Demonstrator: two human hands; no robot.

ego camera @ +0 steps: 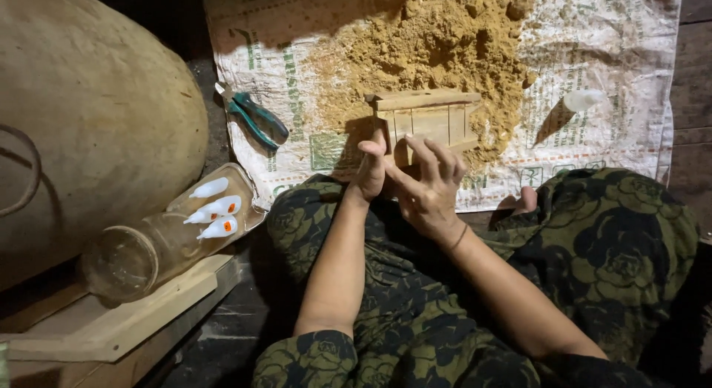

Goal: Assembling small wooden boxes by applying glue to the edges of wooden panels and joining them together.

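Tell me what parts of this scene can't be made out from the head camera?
- Lower part of the small wooden frame: hidden behind the left hand and right hand.
- Palm sides of both hands: turned from the camera.
- Big tan sack: cut off by the left edge.
- Glass jar: its mouth is blurred and dim.
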